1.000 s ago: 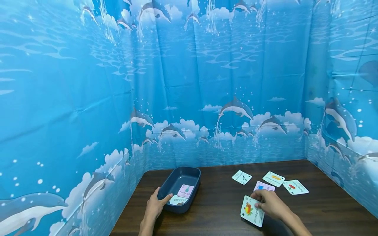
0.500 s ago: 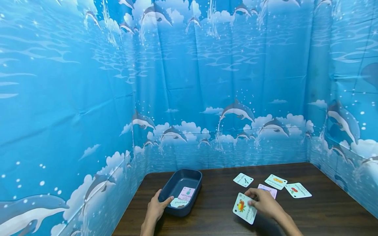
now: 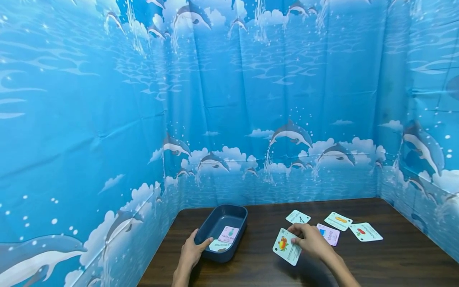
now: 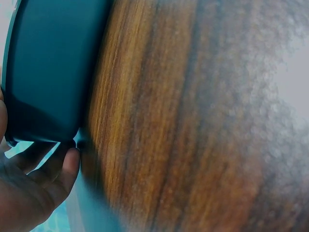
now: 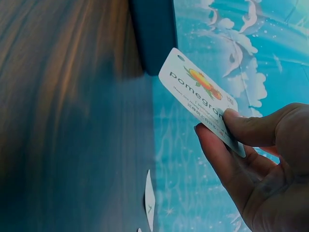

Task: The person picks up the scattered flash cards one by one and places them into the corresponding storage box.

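In the head view, my right hand [image 3: 312, 239] pinches a flash card [image 3: 287, 255] between thumb and fingers, tilted above the table. The right wrist view shows the card's face [image 5: 193, 87] with a fruit picture and "pomegran..." before the thumb covers the rest. My left hand [image 3: 191, 253] grips the near left end of a dark blue rectangular tray [image 3: 219, 257], thumb over the rim. Fingers [image 4: 71, 162] reach along the tray's outside in the left wrist view. Inside it lie a pink raincoat card [image 3: 229, 233] and a white coconut card [image 3: 217, 244], partly overlapped.
Loose cards lie right of the tray: a purple shorts card [image 3: 330, 236], a red-fruit card [image 3: 366, 232], an orange-fruit card [image 3: 338, 221] and one with a dark sprig [image 3: 297, 216]. The brown wooden table [image 3: 258, 223] meets a blue dolphin curtain [image 3: 229, 183] behind.
My right hand has carried the pomegranate flash card left and slightly up, uncovering more of the purple shorts card. My left hand keeps its grip on the tray.
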Demonstrator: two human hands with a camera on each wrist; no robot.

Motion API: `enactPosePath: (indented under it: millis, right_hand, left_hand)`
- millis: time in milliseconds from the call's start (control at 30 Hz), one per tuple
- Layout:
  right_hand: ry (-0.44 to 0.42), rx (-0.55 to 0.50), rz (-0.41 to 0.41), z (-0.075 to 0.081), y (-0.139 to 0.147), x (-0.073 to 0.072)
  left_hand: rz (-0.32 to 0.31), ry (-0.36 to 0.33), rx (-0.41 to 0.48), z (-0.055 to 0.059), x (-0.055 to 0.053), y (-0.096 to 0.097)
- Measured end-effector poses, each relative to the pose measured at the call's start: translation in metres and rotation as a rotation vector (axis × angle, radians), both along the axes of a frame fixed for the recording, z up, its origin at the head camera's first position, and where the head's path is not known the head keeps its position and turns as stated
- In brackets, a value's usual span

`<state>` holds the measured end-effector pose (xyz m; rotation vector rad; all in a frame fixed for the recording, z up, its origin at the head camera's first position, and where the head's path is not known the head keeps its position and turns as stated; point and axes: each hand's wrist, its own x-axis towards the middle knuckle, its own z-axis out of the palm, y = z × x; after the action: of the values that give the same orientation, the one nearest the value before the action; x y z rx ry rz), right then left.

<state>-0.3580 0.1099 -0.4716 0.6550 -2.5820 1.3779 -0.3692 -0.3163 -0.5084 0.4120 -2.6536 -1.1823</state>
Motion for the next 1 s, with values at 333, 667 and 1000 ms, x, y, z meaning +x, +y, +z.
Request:
enactPosePath:
  millis: [333, 667, 1000]
  right_hand:
    - [0.02, 0.003, 0.017, 0.01, -0.022, -0.014]
    - [-0.028, -0.058, 0.026, 0.016, -0.059, -0.024]
    - [-0.098, -0.08, 0.01, 0.018, -0.094, -0.03]
  left_hand:
    - [-0.024, -0.002, -0.003, 0.001, 0.0, 0.001]
    - [-0.012, 0.001, 0.041, 0.0, -0.001, -0.004]
    - [-0.014, -0.002, 0.034, -0.001, 0.002, -0.002]
